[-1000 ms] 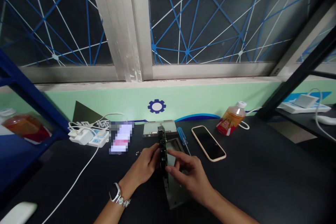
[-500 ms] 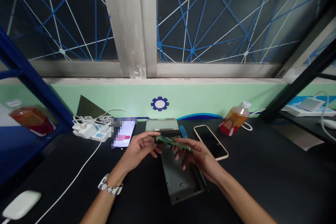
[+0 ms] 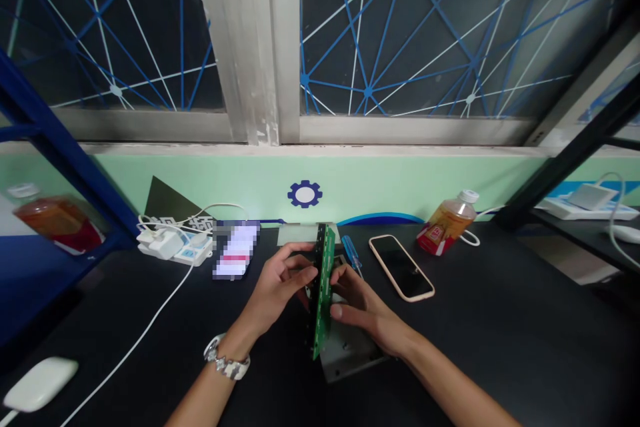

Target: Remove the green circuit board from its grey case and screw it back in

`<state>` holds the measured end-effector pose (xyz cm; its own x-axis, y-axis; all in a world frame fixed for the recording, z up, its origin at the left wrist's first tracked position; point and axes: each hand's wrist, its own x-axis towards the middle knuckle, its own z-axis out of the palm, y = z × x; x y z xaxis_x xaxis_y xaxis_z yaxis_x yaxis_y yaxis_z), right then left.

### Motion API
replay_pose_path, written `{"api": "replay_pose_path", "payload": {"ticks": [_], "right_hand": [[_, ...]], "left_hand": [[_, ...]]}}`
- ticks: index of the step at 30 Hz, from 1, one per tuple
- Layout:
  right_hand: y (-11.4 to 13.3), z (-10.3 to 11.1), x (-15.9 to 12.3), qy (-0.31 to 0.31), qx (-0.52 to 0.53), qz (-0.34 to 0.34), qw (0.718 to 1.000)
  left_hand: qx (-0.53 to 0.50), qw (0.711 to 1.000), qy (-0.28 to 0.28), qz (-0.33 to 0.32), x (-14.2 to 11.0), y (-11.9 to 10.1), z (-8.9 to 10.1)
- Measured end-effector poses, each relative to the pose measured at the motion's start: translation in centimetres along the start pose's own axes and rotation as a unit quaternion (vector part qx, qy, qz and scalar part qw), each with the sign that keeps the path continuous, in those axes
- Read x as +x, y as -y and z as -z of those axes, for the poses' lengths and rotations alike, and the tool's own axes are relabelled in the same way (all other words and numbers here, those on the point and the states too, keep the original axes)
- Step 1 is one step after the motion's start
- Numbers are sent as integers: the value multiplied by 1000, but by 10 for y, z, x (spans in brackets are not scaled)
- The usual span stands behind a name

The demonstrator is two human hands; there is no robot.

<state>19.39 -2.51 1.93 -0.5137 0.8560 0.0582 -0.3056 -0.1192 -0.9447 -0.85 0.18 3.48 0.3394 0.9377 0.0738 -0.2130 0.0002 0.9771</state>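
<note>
Both hands hold a green circuit board (image 3: pixel 324 293) on edge, upright, above a grey metal housing (image 3: pixel 347 350) that lies on the black table. My left hand (image 3: pixel 280 287), with a watch on its wrist, grips the board's left face with curled fingers. My right hand (image 3: pixel 363 310) pinches the board from the right side. Behind the board lies a flat grey metal plate (image 3: pixel 297 233), partly hidden.
A blue-handled screwdriver (image 3: pixel 351 255) and a dark phone in a pale case (image 3: pixel 401 266) lie right of the board. A lit phone (image 3: pixel 235 250), a white power strip (image 3: pixel 173 245) with cables, an orange drink bottle (image 3: pixel 447 223) and a white mouse (image 3: pixel 40 383) sit around.
The board went from upright to flat between my hands, then back to standing on edge. The camera view shifted slightly up and right.
</note>
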Motion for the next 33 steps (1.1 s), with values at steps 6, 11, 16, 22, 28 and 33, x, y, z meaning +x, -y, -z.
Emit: {"api": "replay_pose_path", "payload": {"ticks": [6,11,16,22,28,33], "right_hand": [[-5,-5,1,-3,13,5,1000],[-1,-7,-1,-35,44,19,998],[7,-7,-3,-34,148,1,988],[8,2,2,-29,163,-34,986],[9,16,6,-64,13,-59,996],[8,18,7,-69,-58,-56,994]], "left_hand": [[-23,1000,-7,5,-1,6,-12],[35,999,-27,-25,0,8,-7],[118,990,-73,-11,6,15,1],[109,990,-10,84,5,17,9],[135,987,-26,78,2,5,22],[54,994,-10,91,-2,-4,20]]}}
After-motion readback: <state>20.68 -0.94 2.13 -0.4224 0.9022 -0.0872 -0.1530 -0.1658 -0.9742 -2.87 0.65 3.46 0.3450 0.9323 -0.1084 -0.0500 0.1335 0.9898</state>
